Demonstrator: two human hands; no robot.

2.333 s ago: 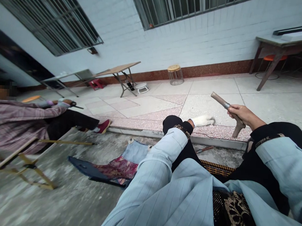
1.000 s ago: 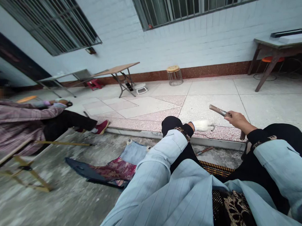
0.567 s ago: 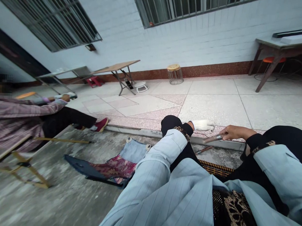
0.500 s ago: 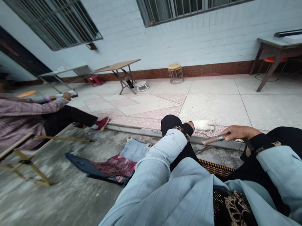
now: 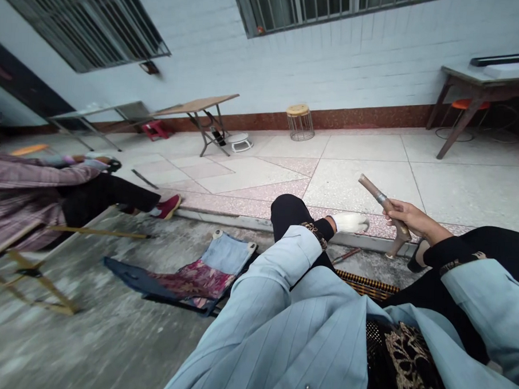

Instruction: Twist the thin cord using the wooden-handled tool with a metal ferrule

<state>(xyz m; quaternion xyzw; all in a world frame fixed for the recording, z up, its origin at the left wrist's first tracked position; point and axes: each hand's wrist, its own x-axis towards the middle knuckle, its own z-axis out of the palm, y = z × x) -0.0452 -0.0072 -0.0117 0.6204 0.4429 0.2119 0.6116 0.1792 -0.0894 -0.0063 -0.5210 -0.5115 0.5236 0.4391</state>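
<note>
Brown wood, worn dark, forms the shaft of a short hand tool (image 5: pixel 374 191), which is held up in the air by the person's bare right hand (image 5: pixel 407 215), above the kerb of the terrazzo floor (image 5: pixel 363 184). The fingers (image 5: pixel 394 207) are clenched around the shaft between a metal collar (image 5: pixel 382 197) and a hammer-like head (image 5: pixel 398 245), which points down and away from the raised wooden end. The tool is judged to be stiff and rather heavy at the head, so it is best taken by the wood just behind the collar, where the wrist can control that weight.

The left hand is covered by a white knit glove (image 5: pixel 348 222) and is held low near the kerb. Its fingers are extended together; whether anything is grasped cannot be told.

A slim metal-tipped tool (image 5: pixel 346 255) lies on the concrete ground (image 5: pixel 107 337) below, beside a woven mat (image 5: pixel 367 287). Both forearms are covered by pale blue pinstriped sleeves (image 5: pixel 282 264). Off to the left, a seated co-worker in a plaid top (image 5: pixel 27 196) is seen with both hands raised and close together (image 5: pixel 101 163).
</note>
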